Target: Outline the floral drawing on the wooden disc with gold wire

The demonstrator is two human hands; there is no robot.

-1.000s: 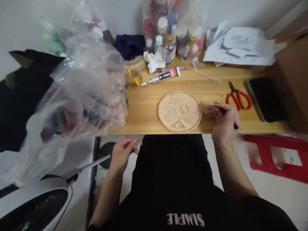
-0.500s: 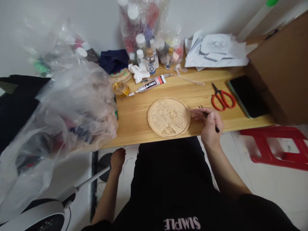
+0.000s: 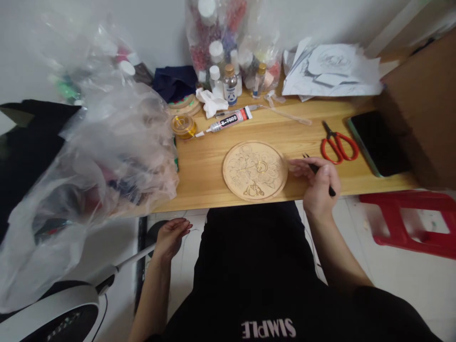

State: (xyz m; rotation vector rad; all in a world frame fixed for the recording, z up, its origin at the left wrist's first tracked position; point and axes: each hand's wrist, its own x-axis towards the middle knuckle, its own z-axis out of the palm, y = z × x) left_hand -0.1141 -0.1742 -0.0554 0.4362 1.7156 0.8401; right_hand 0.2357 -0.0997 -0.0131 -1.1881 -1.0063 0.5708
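Observation:
A round wooden-coloured disc [image 3: 255, 171] with a flower line drawing and some gold wire on it lies near the table's front edge. My right hand [image 3: 320, 186] rests just to its right, closed around black tweezers [image 3: 314, 168] whose tips point up and left. Off the table's front edge, at the lower left, my left hand [image 3: 172, 236] hangs with thumb and fingertips together; whatever is between them, if anything, is too small to make out. Red-handled scissors [image 3: 339, 148] lie beyond my right hand.
Behind the disc are a B-7000 glue tube [image 3: 231, 120], a gold wire spool [image 3: 183, 126] and small bottles [image 3: 230, 88]. Plastic bags [image 3: 121, 137] cover the left side. A phone [image 3: 379, 143], papers [image 3: 331, 71] and a cardboard box [image 3: 423, 109] stand right; a red stool [image 3: 399, 223] is below.
My left hand has risen slightly and turned, so its pinched fingers now show. The view has shifted a little; my right hand keeps the tweezers beside the disc.

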